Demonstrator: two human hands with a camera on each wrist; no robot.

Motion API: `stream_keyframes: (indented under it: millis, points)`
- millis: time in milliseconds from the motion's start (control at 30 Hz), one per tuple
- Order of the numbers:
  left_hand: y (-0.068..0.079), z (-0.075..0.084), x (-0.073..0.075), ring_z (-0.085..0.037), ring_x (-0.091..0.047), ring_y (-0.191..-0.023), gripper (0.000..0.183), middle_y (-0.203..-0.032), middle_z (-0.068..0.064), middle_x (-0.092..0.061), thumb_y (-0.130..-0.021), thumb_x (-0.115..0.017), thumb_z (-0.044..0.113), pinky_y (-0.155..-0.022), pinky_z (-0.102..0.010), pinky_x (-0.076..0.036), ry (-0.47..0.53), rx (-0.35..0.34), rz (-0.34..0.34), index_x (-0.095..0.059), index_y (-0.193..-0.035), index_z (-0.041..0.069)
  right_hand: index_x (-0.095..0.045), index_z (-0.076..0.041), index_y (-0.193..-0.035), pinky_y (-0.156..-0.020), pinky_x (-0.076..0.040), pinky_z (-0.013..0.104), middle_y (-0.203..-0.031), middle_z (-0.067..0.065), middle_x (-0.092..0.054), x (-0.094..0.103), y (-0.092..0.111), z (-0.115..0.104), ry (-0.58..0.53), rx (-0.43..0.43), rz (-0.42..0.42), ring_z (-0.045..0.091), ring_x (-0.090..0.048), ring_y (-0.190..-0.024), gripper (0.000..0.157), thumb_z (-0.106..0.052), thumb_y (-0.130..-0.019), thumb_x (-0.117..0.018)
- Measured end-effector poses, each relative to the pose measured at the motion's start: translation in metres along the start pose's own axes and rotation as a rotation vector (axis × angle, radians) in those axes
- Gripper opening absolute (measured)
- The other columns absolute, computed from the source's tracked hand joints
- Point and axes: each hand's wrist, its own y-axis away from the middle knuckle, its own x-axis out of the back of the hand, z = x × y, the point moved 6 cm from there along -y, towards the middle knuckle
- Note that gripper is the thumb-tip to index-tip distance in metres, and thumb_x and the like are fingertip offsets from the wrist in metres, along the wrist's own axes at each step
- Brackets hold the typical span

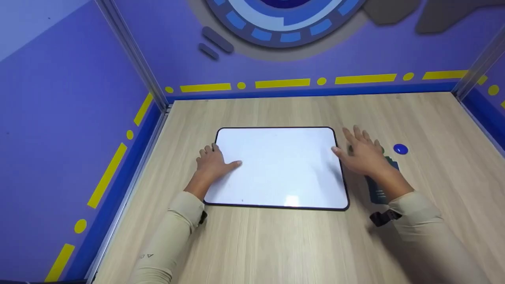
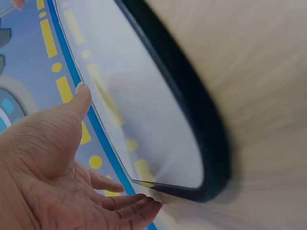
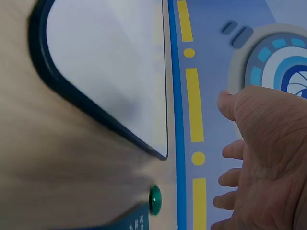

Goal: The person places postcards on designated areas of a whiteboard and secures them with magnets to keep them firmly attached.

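A whiteboard [image 1: 276, 169] with a thin black frame lies flat on the wooden table. At its left edge is my left hand [image 1: 212, 162], the thumb spread over the white surface and the other fingers along the outer side. In the left wrist view those fingers [image 2: 136, 211] are loosely extended by the frame's far corner, not curled round it. My right hand [image 1: 363, 156] is spread beside the right edge, its thumb tip overlapping the frame in the head view. Between its thumb and fingers in the right wrist view there is nothing.
Partly hidden under the right forearm lies a dark teal flat pack [image 1: 378, 193] with white print. A green round piece [image 3: 155, 200] sits near it, and a shiny blue disc [image 1: 401, 149] lies farther right. Blue-purple walls [image 1: 252, 71] border the table [image 1: 276, 244].
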Motion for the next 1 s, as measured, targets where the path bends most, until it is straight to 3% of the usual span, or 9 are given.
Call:
stream_keyframes:
  millis: [233,333,467,667,833,1000]
  points:
    - [-0.004,-0.005,-0.001,-0.048,-0.041,-0.149,0.119,-0.162,-0.034,-0.034,-0.088,-0.079,0.066,-0.118,-0.061,-0.045,0.053,0.046,0.012,-0.026,-0.164,-0.01,-0.017,-0.006,-0.171,-0.125,-0.012,0.081,-0.175,0.035,-0.011,0.01,0.007,0.022,-0.039,0.002,0.028,0.062,-0.011,-0.16,0.092,-0.062,-0.107,-0.051]
    - [-0.005,-0.006,0.001,-0.051,-0.039,-0.151,0.119,-0.164,-0.034,-0.031,-0.086,-0.082,0.064,-0.118,-0.063,-0.045,0.103,0.078,0.0,-0.028,-0.164,-0.008,-0.016,-0.008,-0.172,-0.122,-0.02,0.081,-0.174,0.036,-0.015,0.014,0.013,0.033,-0.064,0.01,0.04,0.064,-0.019,-0.157,0.091,-0.06,-0.107,-0.053]
    - [-0.007,-0.007,0.004,-0.051,-0.043,-0.149,0.124,-0.163,-0.034,-0.034,-0.085,-0.082,0.066,-0.118,-0.06,-0.047,0.089,0.087,-0.034,-0.025,-0.165,-0.009,-0.02,-0.006,-0.171,-0.12,-0.027,0.081,-0.171,0.038,-0.023,0.02,0.021,0.047,-0.116,-0.003,0.012,0.065,-0.026,-0.154,0.092,-0.062,-0.107,-0.052]
    - [-0.016,-0.011,0.009,-0.051,-0.046,-0.148,0.126,-0.163,-0.034,-0.036,-0.085,-0.083,0.063,-0.122,-0.058,-0.044,0.082,0.108,-0.104,-0.018,-0.166,-0.009,-0.042,0.004,-0.159,-0.108,-0.046,0.076,-0.152,0.04,-0.05,0.032,0.029,0.067,-0.141,-0.073,-0.021,0.06,-0.05,-0.138,0.089,-0.066,-0.105,-0.052]
    - [-0.022,-0.017,0.009,-0.05,-0.045,-0.149,0.13,-0.165,-0.034,-0.033,-0.085,-0.084,0.062,-0.124,-0.058,-0.042,0.111,0.13,-0.154,-0.012,-0.167,-0.009,-0.056,0.011,-0.138,-0.088,-0.058,0.061,-0.127,0.038,-0.062,0.038,0.036,0.085,-0.114,-0.092,-0.031,0.049,-0.063,-0.109,0.075,-0.055,-0.104,-0.063]
    - [-0.025,-0.022,0.006,-0.051,-0.039,-0.154,0.132,-0.168,-0.034,-0.03,-0.084,-0.084,0.061,-0.127,-0.059,-0.039,0.164,0.143,-0.199,-0.009,-0.167,-0.009,-0.059,0.013,-0.128,-0.084,-0.059,0.055,-0.12,0.038,-0.063,0.036,0.038,0.101,-0.098,-0.122,-0.066,0.045,-0.062,-0.1,0.054,-0.033,-0.103,-0.07]
